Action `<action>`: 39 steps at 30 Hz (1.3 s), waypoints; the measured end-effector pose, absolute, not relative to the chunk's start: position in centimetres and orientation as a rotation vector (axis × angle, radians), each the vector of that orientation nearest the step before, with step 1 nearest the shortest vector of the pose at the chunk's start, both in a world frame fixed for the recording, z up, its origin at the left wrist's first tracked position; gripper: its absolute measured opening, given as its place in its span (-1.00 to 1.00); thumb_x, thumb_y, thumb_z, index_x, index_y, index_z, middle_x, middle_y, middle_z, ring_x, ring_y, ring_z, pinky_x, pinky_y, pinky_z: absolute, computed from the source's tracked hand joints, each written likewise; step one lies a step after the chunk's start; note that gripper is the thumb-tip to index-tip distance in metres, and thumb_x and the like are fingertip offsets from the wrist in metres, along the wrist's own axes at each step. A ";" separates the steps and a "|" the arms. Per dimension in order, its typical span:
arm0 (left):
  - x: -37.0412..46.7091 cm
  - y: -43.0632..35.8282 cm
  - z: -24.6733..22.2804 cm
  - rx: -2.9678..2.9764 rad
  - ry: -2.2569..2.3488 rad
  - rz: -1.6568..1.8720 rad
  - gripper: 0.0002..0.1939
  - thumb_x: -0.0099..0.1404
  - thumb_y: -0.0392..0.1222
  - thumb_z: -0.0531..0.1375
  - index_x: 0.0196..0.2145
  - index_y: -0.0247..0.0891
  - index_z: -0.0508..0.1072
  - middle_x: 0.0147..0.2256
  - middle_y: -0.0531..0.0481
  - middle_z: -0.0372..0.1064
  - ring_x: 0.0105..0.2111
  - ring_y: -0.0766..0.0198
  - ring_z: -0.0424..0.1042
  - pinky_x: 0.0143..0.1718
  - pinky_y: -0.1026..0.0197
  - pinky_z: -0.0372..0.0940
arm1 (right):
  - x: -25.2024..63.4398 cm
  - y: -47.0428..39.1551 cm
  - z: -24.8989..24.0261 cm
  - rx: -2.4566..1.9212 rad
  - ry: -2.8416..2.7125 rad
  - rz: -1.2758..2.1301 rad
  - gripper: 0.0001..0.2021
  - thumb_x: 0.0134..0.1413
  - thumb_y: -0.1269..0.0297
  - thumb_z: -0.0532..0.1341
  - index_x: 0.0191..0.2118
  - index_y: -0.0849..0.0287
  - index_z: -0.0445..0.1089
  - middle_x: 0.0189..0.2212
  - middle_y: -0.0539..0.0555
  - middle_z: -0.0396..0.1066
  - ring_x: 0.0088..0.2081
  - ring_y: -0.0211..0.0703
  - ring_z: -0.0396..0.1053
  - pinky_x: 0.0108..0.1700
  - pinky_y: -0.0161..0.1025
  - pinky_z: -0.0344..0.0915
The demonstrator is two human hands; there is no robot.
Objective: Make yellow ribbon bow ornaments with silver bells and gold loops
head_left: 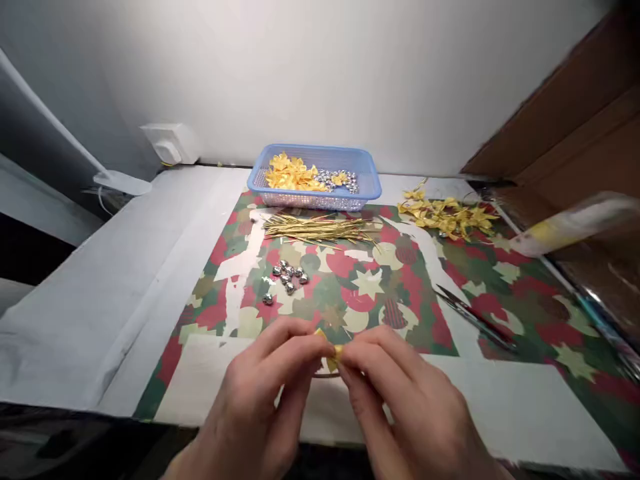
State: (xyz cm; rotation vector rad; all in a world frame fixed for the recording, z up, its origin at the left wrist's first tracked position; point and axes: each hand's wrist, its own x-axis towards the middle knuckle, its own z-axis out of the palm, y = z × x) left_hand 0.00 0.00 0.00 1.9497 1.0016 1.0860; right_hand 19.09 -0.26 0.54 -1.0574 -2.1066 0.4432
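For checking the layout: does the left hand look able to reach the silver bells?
Probably yes: the bells lie uncovered beyond the left hand, though its fingers hold a yellow piece.

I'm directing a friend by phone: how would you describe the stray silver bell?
Find the blue basket at the back. Come nearer, past the bundle of thin gold stems, to the loose cluster of silver bells on the patterned sheet. The stray bell lies left of that cluster and nearer you, the only one there set apart from the rest.

1 small yellow pc [339,351], mostly hidden, btwn L hand [267,377] & R hand [407,387], above white sheet [525,403].
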 end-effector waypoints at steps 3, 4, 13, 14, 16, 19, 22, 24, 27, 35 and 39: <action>0.2 0.2 0.4 1.927 1.007 1.027 -0.63 0.39 -0.59 0.01 -0.05 -0.21 0.40 -0.20 -0.01 0.34 -0.25 0.34 0.43 -0.23 0.32 0.36 | 18.7 -0.3 0.4 -1.015 -2.112 0.247 -0.76 0.16 0.71 0.09 -0.20 0.24 0.31 -0.38 0.11 0.32 -0.37 -0.15 0.32 -0.40 -0.24 0.28; 0.3 0.3 0.4 1.911 1.017 1.014 -0.64 0.40 -0.58 0.01 -0.06 -0.20 0.40 -0.21 0.00 0.35 -0.24 0.33 0.44 -0.22 0.32 0.36 | 18.7 -0.2 0.4 -1.011 -2.114 0.201 -0.76 0.15 0.71 0.09 -0.20 0.25 0.31 -0.38 0.11 0.32 -0.37 -0.14 0.32 -0.40 -0.24 0.28; 0.1 0.0 0.7 1.738 1.104 0.989 -0.73 0.42 -0.44 0.10 -0.14 -0.05 0.41 -0.21 0.11 0.45 -0.20 0.31 0.49 -0.22 0.35 0.41 | 18.8 -0.2 0.7 -1.132 -2.100 0.316 -0.86 0.24 0.59 0.15 -0.21 0.20 0.31 -0.39 0.04 0.28 -0.37 -0.19 0.29 -0.35 -0.22 0.26; 0.2 0.0 0.7 1.717 1.107 0.989 -0.75 0.42 -0.43 0.11 -0.14 -0.05 0.41 -0.21 0.11 0.45 -0.21 0.30 0.49 -0.22 0.35 0.41 | 18.8 -0.2 0.8 -1.139 -2.092 0.359 -0.85 0.25 0.58 0.13 -0.21 0.19 0.31 -0.38 0.03 0.28 -0.37 -0.19 0.29 -0.34 -0.23 0.26; 0.2 0.0 0.8 1.680 1.110 0.997 -0.76 0.42 -0.41 0.13 -0.15 -0.05 0.43 -0.22 0.11 0.46 -0.20 0.30 0.49 -0.21 0.34 0.42 | 18.9 -0.1 1.1 -1.143 -2.080 0.451 -0.84 0.28 0.57 0.11 -0.18 0.18 0.32 -0.36 0.03 0.29 -0.36 -0.20 0.29 -0.32 -0.24 0.27; 0.3 0.0 0.7 1.650 1.115 1.001 -0.76 0.43 -0.40 0.14 -0.15 -0.04 0.45 -0.21 0.10 0.47 -0.19 0.30 0.50 -0.21 0.35 0.43 | 19.1 -0.1 1.5 -1.141 -2.078 0.579 -0.83 0.30 0.55 0.08 -0.12 0.16 0.32 -0.30 0.04 0.33 -0.33 -0.21 0.31 -0.29 -0.26 0.31; 0.3 0.0 0.6 1.645 1.102 0.993 -0.76 0.43 -0.41 0.14 -0.16 -0.05 0.46 -0.21 0.10 0.47 -0.19 0.30 0.50 -0.21 0.35 0.43 | 19.3 -0.2 1.6 -1.147 -2.065 0.625 -0.81 0.30 0.55 0.09 -0.09 0.15 0.32 -0.27 0.04 0.35 -0.32 -0.22 0.33 -0.28 -0.27 0.31; 0.2 0.0 0.6 1.656 1.100 1.002 -0.76 0.42 -0.41 0.14 -0.14 -0.05 0.46 -0.20 0.09 0.47 -0.18 0.29 0.51 -0.23 0.36 0.44 | 19.5 -0.3 1.5 -1.146 -2.053 0.622 -0.80 0.29 0.55 0.09 -0.08 0.15 0.33 -0.26 0.05 0.35 -0.32 -0.21 0.33 -0.29 -0.27 0.31; 0.1 -0.2 0.5 1.694 1.109 1.010 -0.75 0.42 -0.43 0.14 -0.13 -0.06 0.45 -0.20 0.07 0.47 -0.18 0.28 0.51 -0.23 0.34 0.43 | 19.5 -0.4 1.1 -1.128 -2.062 0.627 -0.80 0.30 0.56 0.08 -0.11 0.15 0.35 -0.30 0.04 0.31 -0.35 -0.22 0.32 -0.33 -0.27 0.29; 0.6 -0.1 0.2 1.796 1.102 1.125 -0.70 0.38 -0.52 0.12 -0.15 -0.11 0.42 -0.23 0.06 0.44 -0.21 0.31 0.48 -0.21 0.34 0.42 | 19.0 -0.1 1.6 -1.164 -2.096 0.736 -0.79 0.36 0.52 -0.01 -0.23 0.16 0.31 -0.36 0.03 0.24 -0.40 -0.20 0.29 -0.38 -0.25 0.26; 0.4 0.0 0.6 1.798 1.079 1.092 -0.72 0.39 -0.51 0.12 -0.16 -0.11 0.42 -0.25 0.06 0.44 -0.23 0.31 0.48 -0.24 0.34 0.40 | 19.1 0.1 2.2 -1.198 -2.024 0.947 -0.80 0.40 0.45 -0.01 -0.29 0.13 0.25 -0.39 -0.03 0.25 -0.44 -0.28 0.27 -0.44 -0.30 0.20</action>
